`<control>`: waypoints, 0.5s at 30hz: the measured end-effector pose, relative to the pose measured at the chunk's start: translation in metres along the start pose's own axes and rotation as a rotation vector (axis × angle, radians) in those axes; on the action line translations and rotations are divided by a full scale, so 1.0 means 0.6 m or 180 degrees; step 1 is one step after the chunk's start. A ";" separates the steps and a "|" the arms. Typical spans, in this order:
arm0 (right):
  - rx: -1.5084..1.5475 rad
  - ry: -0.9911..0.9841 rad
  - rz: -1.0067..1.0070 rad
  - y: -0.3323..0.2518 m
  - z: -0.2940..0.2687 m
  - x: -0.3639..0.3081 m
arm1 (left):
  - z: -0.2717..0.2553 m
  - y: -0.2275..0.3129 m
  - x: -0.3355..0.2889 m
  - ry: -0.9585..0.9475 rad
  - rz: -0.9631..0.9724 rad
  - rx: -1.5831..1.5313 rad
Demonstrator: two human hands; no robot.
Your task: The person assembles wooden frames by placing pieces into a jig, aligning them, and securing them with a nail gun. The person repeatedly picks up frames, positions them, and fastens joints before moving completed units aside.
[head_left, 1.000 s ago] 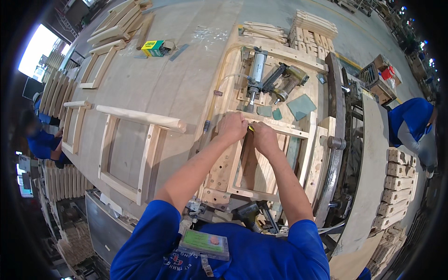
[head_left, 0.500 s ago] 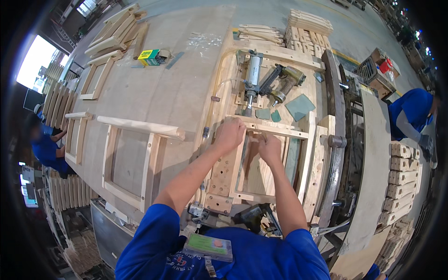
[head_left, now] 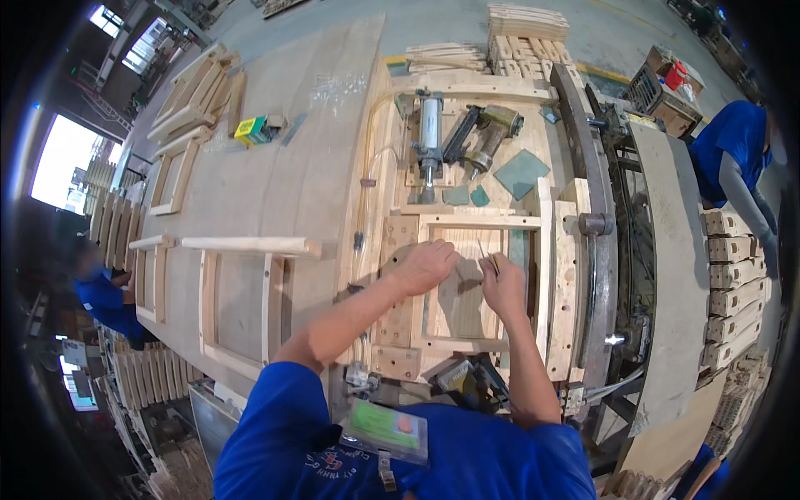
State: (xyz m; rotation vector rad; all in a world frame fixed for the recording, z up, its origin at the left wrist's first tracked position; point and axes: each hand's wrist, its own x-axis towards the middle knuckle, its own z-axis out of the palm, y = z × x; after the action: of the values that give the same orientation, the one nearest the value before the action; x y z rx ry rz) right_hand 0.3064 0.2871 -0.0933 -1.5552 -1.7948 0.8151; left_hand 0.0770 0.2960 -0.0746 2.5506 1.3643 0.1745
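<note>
The frame lay four-sided, not yet out of the jig; right hand pinched a thin stick; left hand curled, contents impossible to tell.

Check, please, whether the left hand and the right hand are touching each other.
Apart. The head view shows a gap between the left hand and the right hand, with pale wood visible through it.

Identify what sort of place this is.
Likely a woodworking or furniture workshop: wooden frames, a nail gun and stacked wood parts are in view.
</note>
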 end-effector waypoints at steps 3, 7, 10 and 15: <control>0.0387 0.0091 0.0251 0.014 -0.021 -0.015 | -0.056 -0.016 0.004 0.0894 -0.0504 -0.0003; 0.0507 0.0110 0.0322 0.019 -0.022 -0.016 | -0.080 -0.051 -0.008 0.0385 -0.1420 -0.0019; 0.0562 0.0048 0.0391 0.008 -0.007 -0.018 | -0.050 -0.059 -0.013 0.0731 -0.1230 -0.0172; 0.0600 0.0051 0.0341 0.000 0.004 -0.020 | -0.022 -0.072 0.001 0.0784 -0.1219 -0.0215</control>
State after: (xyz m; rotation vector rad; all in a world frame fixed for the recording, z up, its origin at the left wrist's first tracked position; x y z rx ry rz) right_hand 0.3060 0.2752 -0.0955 -1.5391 -1.5847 0.9898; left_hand 0.0396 0.3215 -0.0735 2.2163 1.8709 0.4649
